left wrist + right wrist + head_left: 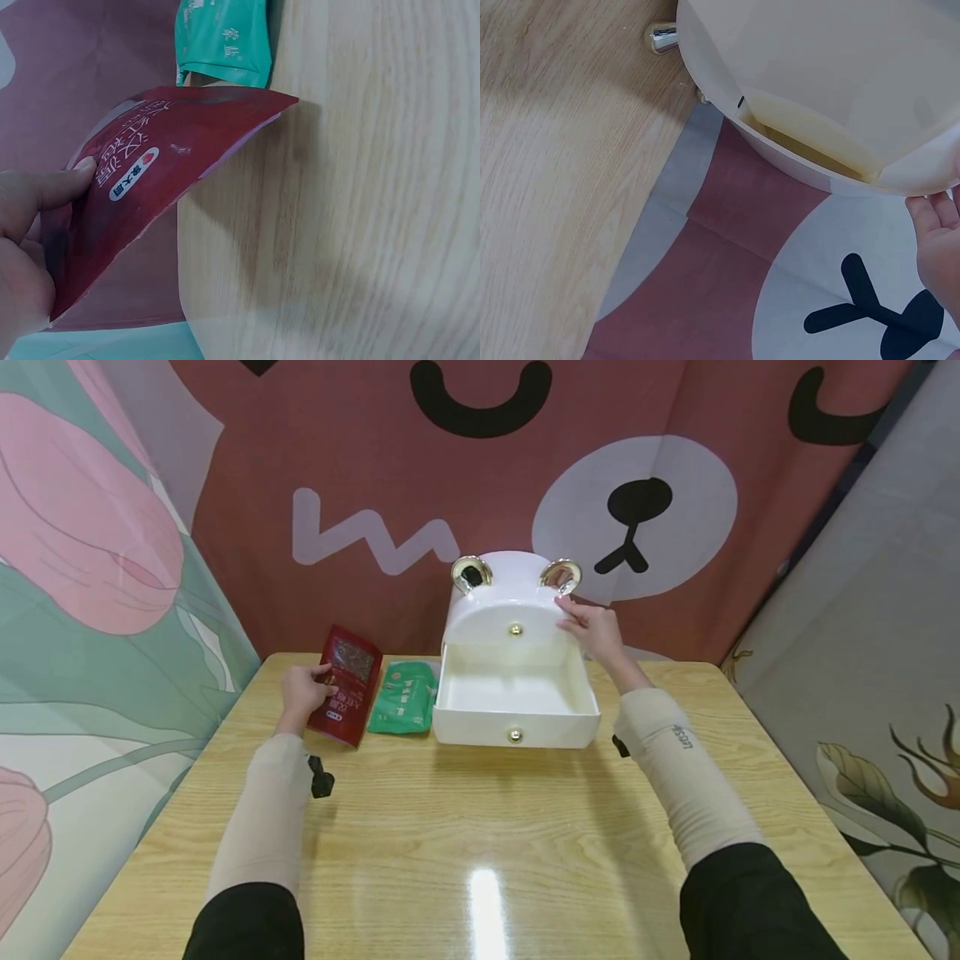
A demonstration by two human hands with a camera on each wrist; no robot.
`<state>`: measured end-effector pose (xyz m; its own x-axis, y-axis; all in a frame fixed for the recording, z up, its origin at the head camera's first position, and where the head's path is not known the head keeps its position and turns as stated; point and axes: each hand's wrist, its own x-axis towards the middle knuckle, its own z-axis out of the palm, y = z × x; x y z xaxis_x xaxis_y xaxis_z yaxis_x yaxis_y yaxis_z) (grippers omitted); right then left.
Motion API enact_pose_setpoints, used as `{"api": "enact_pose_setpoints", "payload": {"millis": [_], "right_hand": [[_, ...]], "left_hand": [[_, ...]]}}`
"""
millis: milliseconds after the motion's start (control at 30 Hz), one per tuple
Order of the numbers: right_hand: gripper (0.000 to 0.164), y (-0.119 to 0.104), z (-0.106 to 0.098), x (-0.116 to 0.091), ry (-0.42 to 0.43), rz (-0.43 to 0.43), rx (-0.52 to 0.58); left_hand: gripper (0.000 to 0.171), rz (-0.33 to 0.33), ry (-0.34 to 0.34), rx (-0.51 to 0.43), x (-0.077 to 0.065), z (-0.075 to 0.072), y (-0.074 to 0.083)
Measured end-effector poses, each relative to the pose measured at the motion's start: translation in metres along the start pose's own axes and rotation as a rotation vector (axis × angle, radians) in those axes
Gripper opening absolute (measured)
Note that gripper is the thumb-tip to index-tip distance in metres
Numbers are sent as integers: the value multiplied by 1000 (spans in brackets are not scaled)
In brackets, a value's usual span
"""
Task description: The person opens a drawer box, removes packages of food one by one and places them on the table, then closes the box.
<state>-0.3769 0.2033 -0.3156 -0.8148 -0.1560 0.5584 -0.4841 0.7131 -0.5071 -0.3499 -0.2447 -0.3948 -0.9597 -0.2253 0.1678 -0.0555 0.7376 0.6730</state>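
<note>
My left hand (302, 693) pinches a dark red packet (347, 685) with white print, held tilted at the table's back left. In the left wrist view, the thumb presses on the printed face of the packet (142, 165). My right hand (594, 628) grips the upper right edge of a white storage box (480, 625), just below one of its gold ear-shaped rings. The box's lower drawer (517, 731) is pulled out, and its inside shows pale and bare. In the right wrist view, the fingers of the right hand (939, 240) meet the white rim; the thumb is mostly hidden.
A green packet (402, 697) lies between the red packet and the drawer. Behind the wooden table (420, 835) hangs a brown curtain (360, 460) with a bear face. Patterned cloth hangs along both sides.
</note>
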Motion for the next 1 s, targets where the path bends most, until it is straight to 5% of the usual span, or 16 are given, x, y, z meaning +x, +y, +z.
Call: {"api": "enact_pose_setpoints", "payload": {"millis": [1000], "right_hand": [[39,0,1,-2,-8,21,18]], "left_hand": [[41,0,-56,49,-4,13,-30]]}}
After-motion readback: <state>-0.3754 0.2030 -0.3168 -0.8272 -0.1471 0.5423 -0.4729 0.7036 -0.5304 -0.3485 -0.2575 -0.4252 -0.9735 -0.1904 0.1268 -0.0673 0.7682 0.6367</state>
